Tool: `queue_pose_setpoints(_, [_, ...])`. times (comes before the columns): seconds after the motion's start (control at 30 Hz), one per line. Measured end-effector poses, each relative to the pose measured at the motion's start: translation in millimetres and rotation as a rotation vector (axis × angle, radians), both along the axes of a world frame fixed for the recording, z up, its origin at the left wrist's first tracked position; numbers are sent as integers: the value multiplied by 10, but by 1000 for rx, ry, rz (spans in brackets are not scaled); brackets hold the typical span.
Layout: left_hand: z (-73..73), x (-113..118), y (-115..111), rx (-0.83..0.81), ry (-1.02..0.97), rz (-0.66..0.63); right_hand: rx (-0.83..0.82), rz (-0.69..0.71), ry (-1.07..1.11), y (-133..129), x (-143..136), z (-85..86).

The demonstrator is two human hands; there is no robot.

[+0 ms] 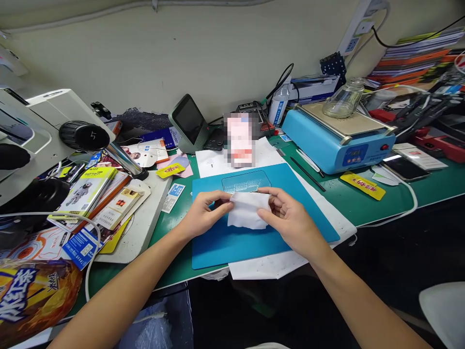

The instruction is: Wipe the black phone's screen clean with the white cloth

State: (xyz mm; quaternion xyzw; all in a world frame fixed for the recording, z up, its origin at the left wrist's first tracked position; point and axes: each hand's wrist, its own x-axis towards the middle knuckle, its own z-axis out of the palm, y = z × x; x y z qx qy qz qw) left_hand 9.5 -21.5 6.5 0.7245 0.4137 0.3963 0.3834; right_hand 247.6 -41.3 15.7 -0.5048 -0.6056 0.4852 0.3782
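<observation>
Between both hands, a small white cloth or tissue [249,213] is stretched out above the blue mat [218,249]. My left hand [209,213] pinches its left edge between thumb and fingers. At the right edge, my right hand [288,213] grips it with the thumb on top and the fingers curled behind. Just beyond the cloth lies a clear rectangular sheet with a dark outline [247,180], streaked with white lines. Whether anything is behind the cloth is hidden.
A blue heating plate [327,145] bears a glass jar [343,99] at the right. Left stand a microscope-like device [65,126] and stacked boxes [90,189]. A small screen device [189,121] and a pixelated object [240,140] stand behind. A black pen-like tool [308,174] lies right.
</observation>
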Motion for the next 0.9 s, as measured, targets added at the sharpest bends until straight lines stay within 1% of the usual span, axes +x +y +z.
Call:
queue_pose_setpoints(0.07, [8,-8,4,30,-4,-39,110,0,-77,-12,9,20])
queue_pose_setpoints(0.17, [10,-26,17,110,1,-114,310,44,-155,-19,29,42])
queue_pose_setpoints(0.27, [-13,-38,36,169,30,-142,418,93,-184,-14,72,17])
queue_pose_setpoints(0.43, [-24,-35,49,162,31,-145,454,115,-156,-39,143,-34])
queue_pose_setpoints(0.57, [22,-36,35,103,-5,-140,416,114,-122,-82,173,-22])
queue_pose_setpoints(0.67, [38,-44,30,69,-35,-149,398,154,-116,-97,190,-4])
queue_pose_setpoints(0.77, [32,-54,36,57,-49,-152,400,180,-146,-103,212,6])
queue_pose_setpoints(0.9, [34,-71,39,46,-29,-123,403,193,-187,-125,226,7])
